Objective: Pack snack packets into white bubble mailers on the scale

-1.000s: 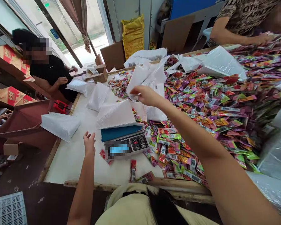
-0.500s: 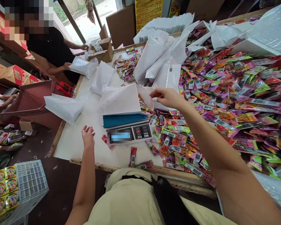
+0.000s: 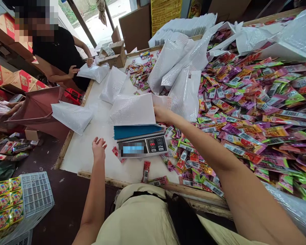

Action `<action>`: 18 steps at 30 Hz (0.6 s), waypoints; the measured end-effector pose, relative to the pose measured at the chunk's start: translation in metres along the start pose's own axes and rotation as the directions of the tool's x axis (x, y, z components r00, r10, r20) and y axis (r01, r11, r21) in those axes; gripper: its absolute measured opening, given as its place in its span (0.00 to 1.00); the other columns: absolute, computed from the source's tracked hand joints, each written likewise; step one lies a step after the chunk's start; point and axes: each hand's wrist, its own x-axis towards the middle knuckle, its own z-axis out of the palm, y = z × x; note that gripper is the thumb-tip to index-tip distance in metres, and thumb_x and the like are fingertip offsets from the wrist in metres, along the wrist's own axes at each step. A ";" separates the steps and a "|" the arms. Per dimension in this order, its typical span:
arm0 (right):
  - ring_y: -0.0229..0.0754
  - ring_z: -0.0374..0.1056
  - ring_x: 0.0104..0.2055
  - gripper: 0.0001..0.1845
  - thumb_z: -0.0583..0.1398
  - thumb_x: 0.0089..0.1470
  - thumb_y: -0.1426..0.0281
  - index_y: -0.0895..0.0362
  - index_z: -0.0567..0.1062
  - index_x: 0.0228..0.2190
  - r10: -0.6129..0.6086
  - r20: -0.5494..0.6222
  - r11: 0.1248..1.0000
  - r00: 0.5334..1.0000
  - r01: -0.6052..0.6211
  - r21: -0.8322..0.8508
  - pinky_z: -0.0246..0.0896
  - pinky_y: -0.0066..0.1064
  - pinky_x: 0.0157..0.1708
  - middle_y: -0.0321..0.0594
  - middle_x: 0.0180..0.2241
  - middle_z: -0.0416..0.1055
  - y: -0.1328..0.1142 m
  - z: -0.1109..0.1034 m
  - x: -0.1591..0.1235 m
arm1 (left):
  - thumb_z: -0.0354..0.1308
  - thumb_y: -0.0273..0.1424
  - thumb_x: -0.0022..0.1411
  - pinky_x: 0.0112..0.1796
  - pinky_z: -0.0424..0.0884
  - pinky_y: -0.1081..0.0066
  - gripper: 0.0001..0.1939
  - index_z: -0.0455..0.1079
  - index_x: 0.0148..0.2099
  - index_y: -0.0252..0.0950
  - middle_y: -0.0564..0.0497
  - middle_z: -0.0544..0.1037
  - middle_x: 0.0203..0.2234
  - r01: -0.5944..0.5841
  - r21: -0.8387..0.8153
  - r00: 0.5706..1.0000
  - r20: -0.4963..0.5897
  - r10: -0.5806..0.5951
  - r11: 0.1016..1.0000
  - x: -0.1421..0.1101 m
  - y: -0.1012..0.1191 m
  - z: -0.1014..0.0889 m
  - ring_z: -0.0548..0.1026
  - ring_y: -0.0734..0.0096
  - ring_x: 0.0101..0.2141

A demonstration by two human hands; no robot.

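A white bubble mailer (image 3: 132,108) lies on the digital scale (image 3: 156,144), its mouth toward the right. My right hand (image 3: 162,114) reaches into that mouth, so its fingers are hidden and I cannot tell what they hold. My left hand (image 3: 99,148) hovers over the table left of the scale, fingers loosely apart, with nothing in it. A blue strip (image 3: 137,131) shows between the mailer and the scale's display. Loose snack sachets (image 3: 146,171) lie around the scale's front and right side.
A large heap of colourful sachets (image 3: 244,112) covers the table's right side. Several filled mailers (image 3: 186,86) stand behind the scale. Another mailer (image 3: 72,115) lies at the left edge. Across the table, a person in black (image 3: 63,51) handles a mailer. A crate (image 3: 38,194) stands lower left.
My right hand has moved left and down, from above the mailer's mouth into it. My left hand has barely moved. The person across has brought a second hand onto their mailer.
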 end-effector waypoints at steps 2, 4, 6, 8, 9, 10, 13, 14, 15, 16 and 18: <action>0.50 0.68 0.51 0.25 0.62 0.50 0.71 0.57 0.77 0.52 0.025 -0.064 1.000 0.998 -0.024 0.010 0.64 0.40 0.55 0.49 0.50 0.74 -0.003 -0.001 0.000 | 0.63 0.27 0.60 0.39 0.69 0.70 0.22 0.65 0.55 0.39 0.46 0.71 0.47 0.009 -0.010 1.000 -0.001 -0.009 1.000 0.001 -0.001 -0.002 0.73 0.75 0.35; 0.49 0.70 0.47 0.23 0.61 0.48 0.71 0.58 0.78 0.48 0.061 -0.169 0.998 0.984 -0.059 0.017 0.63 0.37 0.50 0.47 0.45 0.76 -0.009 -0.009 -0.005 | 0.62 0.26 0.61 0.38 0.69 0.71 0.20 0.65 0.55 0.38 0.46 0.71 0.46 0.018 -0.015 1.000 -0.010 -0.018 1.000 0.001 -0.003 -0.003 0.73 0.76 0.35; 0.49 0.70 0.44 0.22 0.61 0.45 0.71 0.59 0.79 0.44 0.094 -0.243 0.996 0.965 -0.090 0.027 0.62 0.35 0.46 0.45 0.42 0.77 -0.015 -0.020 -0.013 | 0.62 0.26 0.61 0.38 0.69 0.72 0.20 0.65 0.54 0.39 0.46 0.71 0.46 0.026 -0.015 1.000 -0.015 -0.026 1.000 0.000 -0.005 -0.004 0.73 0.77 0.35; 0.47 0.70 0.42 0.21 0.60 0.42 0.72 0.59 0.79 0.41 0.126 -0.271 0.992 0.954 -0.119 0.043 0.61 0.33 0.43 0.42 0.39 0.77 -0.022 -0.031 -0.027 | 0.62 0.26 0.61 0.39 0.70 0.72 0.20 0.65 0.54 0.39 0.47 0.71 0.46 0.030 -0.016 0.999 -0.015 -0.030 0.999 0.000 -0.006 -0.004 0.73 0.76 0.35; 0.46 0.70 0.40 0.20 0.59 0.41 0.72 0.59 0.78 0.40 0.149 -0.275 0.989 0.950 -0.139 0.055 0.61 0.33 0.42 0.41 0.37 0.77 -0.025 -0.035 -0.037 | 0.63 0.26 0.60 0.39 0.70 0.71 0.21 0.65 0.55 0.39 0.47 0.71 0.45 0.030 -0.021 0.999 -0.013 -0.030 0.999 0.000 -0.007 -0.004 0.73 0.76 0.35; 0.45 0.69 0.38 0.20 0.59 0.40 0.71 0.58 0.78 0.39 0.178 -0.282 0.984 0.943 -0.165 0.070 0.61 0.32 0.40 0.40 0.36 0.76 -0.028 -0.040 -0.048 | 0.63 0.26 0.60 0.40 0.71 0.71 0.21 0.65 0.55 0.39 0.46 0.71 0.46 0.029 -0.028 1.000 -0.011 -0.029 0.999 0.000 -0.007 -0.004 0.73 0.76 0.35; 0.43 0.67 0.34 0.20 0.59 0.40 0.69 0.54 0.78 0.39 0.328 -0.358 0.944 0.874 -0.301 0.132 0.61 0.32 0.37 0.37 0.33 0.75 -0.030 -0.054 -0.094 | 0.63 0.26 0.60 0.40 0.71 0.70 0.22 0.65 0.56 0.38 0.46 0.71 0.46 0.028 -0.045 1.000 -0.010 -0.028 0.999 0.000 -0.009 -0.006 0.73 0.76 0.35; 0.42 0.66 0.32 0.20 0.60 0.39 0.68 0.53 0.77 0.39 0.397 -0.396 0.918 0.828 -0.363 0.161 0.60 0.33 0.35 0.37 0.32 0.74 -0.029 -0.059 -0.111 | 0.63 0.26 0.60 0.39 0.71 0.70 0.22 0.65 0.55 0.38 0.45 0.71 0.46 0.030 -0.046 1.000 -0.009 -0.030 0.998 0.000 -0.010 -0.007 0.73 0.76 0.34; 0.42 0.65 0.30 0.20 0.61 0.39 0.67 0.52 0.77 0.39 0.464 -0.438 0.885 0.770 -0.423 0.194 0.60 0.33 0.33 0.37 0.31 0.73 -0.028 -0.064 -0.129 | 0.63 0.26 0.60 0.39 0.71 0.70 0.22 0.65 0.55 0.38 0.45 0.71 0.46 0.034 -0.046 0.999 -0.009 -0.034 0.998 0.000 -0.010 -0.008 0.74 0.76 0.34; 0.41 0.64 0.29 0.19 0.62 0.38 0.67 0.51 0.76 0.38 0.522 -0.481 0.851 0.704 -0.473 0.231 0.59 0.34 0.32 0.37 0.31 0.73 -0.028 -0.068 -0.147 | 0.63 0.26 0.60 0.38 0.70 0.71 0.21 0.65 0.55 0.37 0.46 0.71 0.46 0.038 -0.046 0.999 -0.012 -0.039 0.998 0.000 -0.011 -0.009 0.74 0.76 0.34; 0.41 0.63 0.29 0.19 0.63 0.35 0.66 0.50 0.75 0.35 0.610 -0.545 0.782 0.575 -0.549 0.295 0.59 0.35 0.31 0.38 0.30 0.71 -0.028 -0.075 -0.180 | 0.62 0.25 0.61 0.37 0.70 0.72 0.19 0.64 0.53 0.37 0.46 0.72 0.45 0.048 -0.049 0.999 -0.016 -0.049 0.998 -0.001 -0.013 -0.009 0.74 0.77 0.34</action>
